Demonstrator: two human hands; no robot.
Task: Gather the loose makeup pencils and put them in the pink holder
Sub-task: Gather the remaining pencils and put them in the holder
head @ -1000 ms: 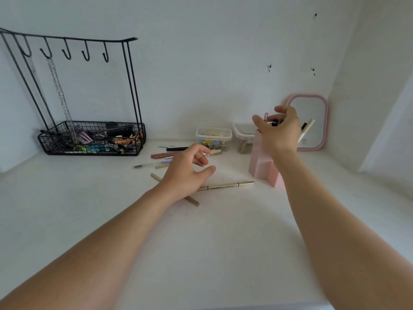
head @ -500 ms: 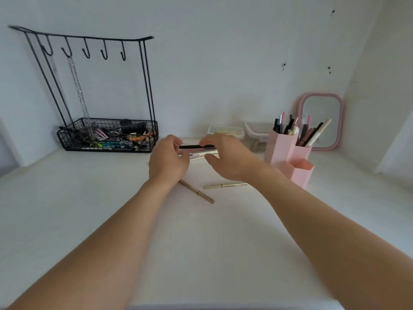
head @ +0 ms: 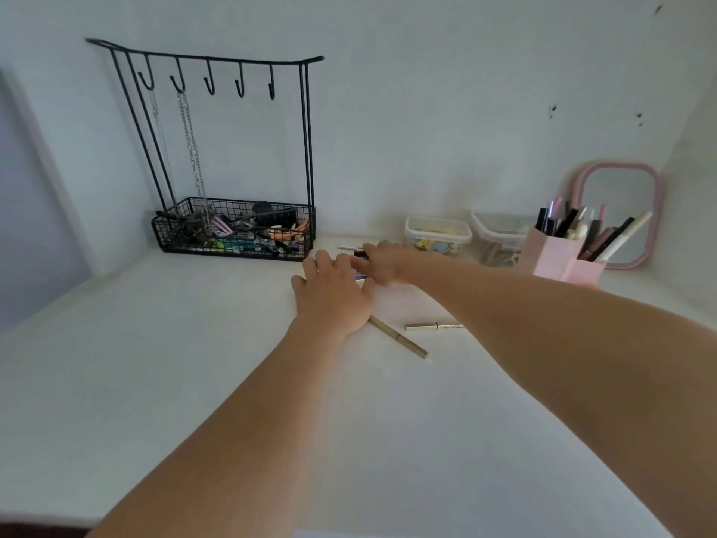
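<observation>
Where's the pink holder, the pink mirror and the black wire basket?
pink holder (head: 551,250), head view, on its front wall.
pink mirror (head: 655,196), head view, on the right side of its frame.
black wire basket (head: 232,252), head view, on its front mesh.

Light's soft and kinda dim, bluish, with barely any shadows on the table (head: 155,382). The right hand (head: 384,262) is motion-smeared, the pink mirror (head: 620,215) ghosts double, and the wide lens bends the edges.
</observation>
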